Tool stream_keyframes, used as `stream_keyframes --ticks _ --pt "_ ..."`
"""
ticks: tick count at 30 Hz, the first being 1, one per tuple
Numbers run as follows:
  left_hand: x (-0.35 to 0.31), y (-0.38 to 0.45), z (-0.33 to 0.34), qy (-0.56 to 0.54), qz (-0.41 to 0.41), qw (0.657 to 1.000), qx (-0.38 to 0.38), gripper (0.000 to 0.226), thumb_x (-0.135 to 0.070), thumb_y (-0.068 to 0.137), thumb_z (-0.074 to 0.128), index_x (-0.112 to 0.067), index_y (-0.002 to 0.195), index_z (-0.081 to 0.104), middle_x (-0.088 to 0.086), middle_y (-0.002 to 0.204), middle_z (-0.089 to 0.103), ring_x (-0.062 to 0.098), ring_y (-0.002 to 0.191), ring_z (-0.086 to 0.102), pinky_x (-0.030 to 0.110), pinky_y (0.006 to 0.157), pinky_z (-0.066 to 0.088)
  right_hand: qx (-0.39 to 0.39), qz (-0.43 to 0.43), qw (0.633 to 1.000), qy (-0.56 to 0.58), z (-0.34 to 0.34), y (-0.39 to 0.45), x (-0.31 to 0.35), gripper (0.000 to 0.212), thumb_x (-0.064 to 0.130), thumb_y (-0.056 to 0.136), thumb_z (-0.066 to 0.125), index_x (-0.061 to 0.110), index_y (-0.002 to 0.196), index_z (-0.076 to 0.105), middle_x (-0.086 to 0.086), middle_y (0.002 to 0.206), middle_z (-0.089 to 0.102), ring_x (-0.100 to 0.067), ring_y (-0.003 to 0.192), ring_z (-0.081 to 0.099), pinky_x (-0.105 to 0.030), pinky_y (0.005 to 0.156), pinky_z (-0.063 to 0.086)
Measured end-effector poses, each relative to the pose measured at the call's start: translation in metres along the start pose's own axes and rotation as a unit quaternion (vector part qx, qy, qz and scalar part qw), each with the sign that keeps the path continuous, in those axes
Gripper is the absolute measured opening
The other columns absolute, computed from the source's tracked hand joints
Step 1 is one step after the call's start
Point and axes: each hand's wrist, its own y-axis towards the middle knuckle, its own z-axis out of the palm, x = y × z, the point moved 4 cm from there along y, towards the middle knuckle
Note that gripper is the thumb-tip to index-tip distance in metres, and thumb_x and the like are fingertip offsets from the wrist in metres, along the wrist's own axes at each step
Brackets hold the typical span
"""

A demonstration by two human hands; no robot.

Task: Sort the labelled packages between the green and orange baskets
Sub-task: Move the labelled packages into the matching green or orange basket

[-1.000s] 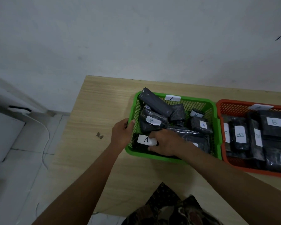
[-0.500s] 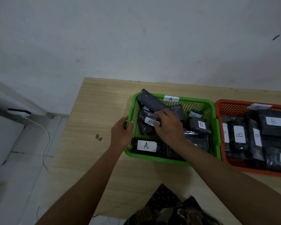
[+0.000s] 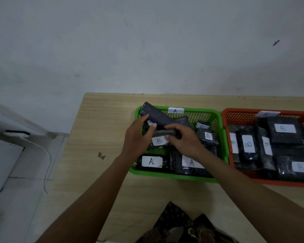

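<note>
The green basket (image 3: 172, 176), tagged A on its far rim, holds several black packages with white A and B labels. Both hands meet over its left half. My right hand (image 3: 184, 139) grips a black package labelled B (image 3: 159, 140) from the right. My left hand (image 3: 137, 139) holds the same package at its left end. A long dark package (image 3: 158, 114) leans over the basket's far left corner, just behind my fingers. The orange basket (image 3: 239, 113) at the right is packed with black packages, mostly labelled B.
The baskets stand side by side on a wooden table (image 3: 104, 123) against a white wall. The table's left edge drops to a tiled floor with a white cable (image 3: 47, 155). A small dark mark (image 3: 101, 155) lies on the table left of the green basket.
My right hand left the front A package, reached back and took the B package. My left hand came off the basket's left rim and joined it on that package, which now sits higher.
</note>
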Motion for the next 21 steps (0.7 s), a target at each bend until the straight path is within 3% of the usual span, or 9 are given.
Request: stream_keyframes --ticks 3,5,8,13,15,18,21 --pt "-0.01 0.002 0.012 -0.069 -0.05 0.995 0.045 0.042 -0.037 0.092 0.063 -0.02 0.13 0.06 -0.002 0.119 0.069 0.007 0.103 0.065 0.01 0.083 0.05 -0.039 0.059 0.99 0.124 -0.029 -0.01 -0.002 0.033 0.023 0.085 0.074 0.033 0.115 0.066 0.007 0.117 0.065 -0.012 0.108 0.061 -0.032 0.088 0.056" --pt "-0.017 0.001 0.023 -0.14 -0.089 0.983 0.074 0.034 -0.034 0.091 0.066 -0.022 0.123 0.065 0.0 0.111 0.072 0.006 0.091 0.07 0.018 0.074 0.056 -0.065 0.086 0.978 0.176 -0.046 -0.017 -0.006 0.031 0.025 0.085 0.075 0.035 0.113 0.067 0.005 0.117 0.066 -0.015 0.109 0.062 -0.032 0.086 0.056" --pt "-0.03 -0.005 0.044 -0.237 -0.137 0.957 0.099 0.026 -0.027 0.086 0.073 -0.022 0.111 0.07 0.002 0.104 0.075 0.006 0.08 0.073 0.02 0.062 0.057 -0.09 0.109 0.958 0.249 -0.066 -0.032 -0.014 0.026 0.019 0.084 0.075 0.029 0.107 0.07 -0.003 0.106 0.073 -0.024 0.1 0.069 -0.031 0.078 0.059" --pt "-0.063 -0.013 0.091 -0.28 -0.155 0.934 0.159 0.023 -0.037 0.077 0.08 -0.031 0.099 0.075 -0.004 0.103 0.076 0.011 0.091 0.072 0.024 0.069 0.058 -0.108 0.135 0.947 0.27 -0.106 -0.071 -0.04 0.039 0.032 0.071 0.085 0.031 0.108 0.07 -0.002 0.106 0.074 -0.018 0.097 0.072 -0.032 0.077 0.059" --pt "-0.079 -0.015 0.112 -0.278 -0.149 0.932 0.181 0.024 -0.036 0.076 0.081 -0.031 0.1 0.075 -0.004 0.103 0.076 0.011 0.095 0.072 0.027 0.077 0.058 -0.125 0.142 0.952 0.243 -0.127 -0.087 -0.051 0.041 0.027 0.073 0.085 0.028 0.111 0.069 -0.001 0.108 0.073 -0.017 0.097 0.071 -0.029 0.075 0.059" --pt "-0.106 -0.017 0.145 -0.276 -0.135 0.931 0.199 0.021 -0.03 0.079 0.08 -0.029 0.1 0.075 -0.002 0.101 0.077 0.009 0.089 0.073 0.02 0.074 0.057 -0.148 0.157 0.955 0.205 -0.159 -0.106 -0.068 0.041 0.018 0.076 0.083 0.026 0.114 0.068 -0.003 0.11 0.072 -0.017 0.097 0.07 -0.032 0.074 0.06" --pt "-0.127 -0.016 0.172 -0.223 -0.125 0.952 0.169 0.035 -0.037 0.084 0.074 -0.024 0.116 0.07 -0.006 0.112 0.072 0.009 0.101 0.068 0.017 0.08 0.053 -0.203 0.161 0.946 0.197 -0.191 -0.117 -0.08 0.04 0.013 0.076 0.082 0.022 0.113 0.068 -0.003 0.109 0.071 -0.012 0.096 0.069 -0.024 0.073 0.059"
